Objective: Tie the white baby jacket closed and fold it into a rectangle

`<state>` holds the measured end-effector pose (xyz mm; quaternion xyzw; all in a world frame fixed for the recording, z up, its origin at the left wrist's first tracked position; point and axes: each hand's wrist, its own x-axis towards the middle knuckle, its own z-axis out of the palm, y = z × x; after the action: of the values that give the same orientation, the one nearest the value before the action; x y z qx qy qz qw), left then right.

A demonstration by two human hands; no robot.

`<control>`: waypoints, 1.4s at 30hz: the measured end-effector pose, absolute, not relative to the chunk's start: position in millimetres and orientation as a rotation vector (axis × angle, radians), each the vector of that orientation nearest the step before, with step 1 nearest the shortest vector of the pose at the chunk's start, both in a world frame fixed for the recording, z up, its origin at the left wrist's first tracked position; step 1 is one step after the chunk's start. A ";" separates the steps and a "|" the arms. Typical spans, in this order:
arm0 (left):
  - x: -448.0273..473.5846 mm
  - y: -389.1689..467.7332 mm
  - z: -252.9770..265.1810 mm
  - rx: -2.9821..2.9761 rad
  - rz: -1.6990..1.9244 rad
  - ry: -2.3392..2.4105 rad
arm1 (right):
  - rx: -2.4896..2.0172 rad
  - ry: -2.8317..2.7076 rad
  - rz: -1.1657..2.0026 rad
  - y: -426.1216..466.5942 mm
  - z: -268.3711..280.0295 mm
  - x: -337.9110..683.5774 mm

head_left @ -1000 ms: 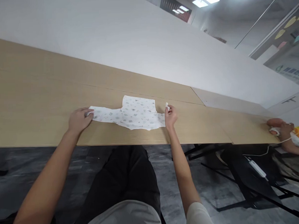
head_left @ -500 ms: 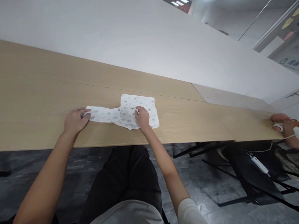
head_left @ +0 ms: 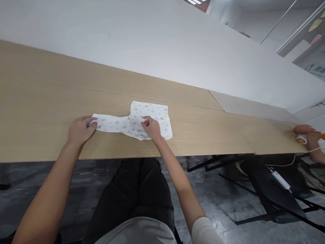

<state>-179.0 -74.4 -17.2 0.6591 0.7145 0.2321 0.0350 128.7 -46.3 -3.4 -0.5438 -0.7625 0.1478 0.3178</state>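
Note:
A small white garment point(head_left: 135, 115) with a scattered green and grey print lies flat on the wooden table. Its narrow sleeve-like part points left and its broad, square part is on the right. My left hand point(head_left: 81, 131) has the end of the narrow part pinched between thumb and fingers. Over the broad part, my right hand point(head_left: 152, 128) rests with its fingers curled and thumb and forefinger drawn together. Whether any cloth is between those fingertips is hidden.
The long table point(head_left: 205, 134) runs along a white wall point(head_left: 109, 42). At the far right, another person's hand point(head_left: 312, 136) is on the table. Below stands a black chair point(head_left: 271, 189) with a white power strip point(head_left: 281, 180) and cable on it.
My right hand has shifted slightly left over the broad part, and its fingers have curled a little differently. The left hand keeps its pinch on the narrow end, and the garment lies as before.

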 end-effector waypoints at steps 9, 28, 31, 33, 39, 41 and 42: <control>-169.0 -79.7 -10.8 1.974 0.688 2.368 | -1.440 -2.201 0.296 -50.5 -1.5 129.6; -170.2 -78.2 -11.2 1.880 0.973 2.184 | -1.438 -2.316 -0.066 -55.2 -0.8 130.7; -166.4 -79.6 -10.1 1.936 1.054 2.140 | -1.428 -2.335 -0.045 -57.2 0.1 129.9; -161.3 -79.8 -6.6 1.917 1.152 2.082 | -1.424 -2.334 -0.018 -58.3 1.0 129.3; -115.8 -68.8 24.8 1.714 1.486 1.876 | -1.408 -2.127 0.229 -58.0 6.1 130.5; -85.6 -64.1 37.9 1.814 1.581 1.738 | -1.366 -1.983 0.434 -54.4 6.9 132.2; -68.3 -62.5 43.1 1.886 1.590 1.659 | -1.331 -1.894 0.557 -51.7 6.9 133.3</control>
<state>-68.3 -62.5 43.1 0.6322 0.5561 0.5330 0.0842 133.3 -51.7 6.9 -0.5192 -0.7385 0.2173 0.3712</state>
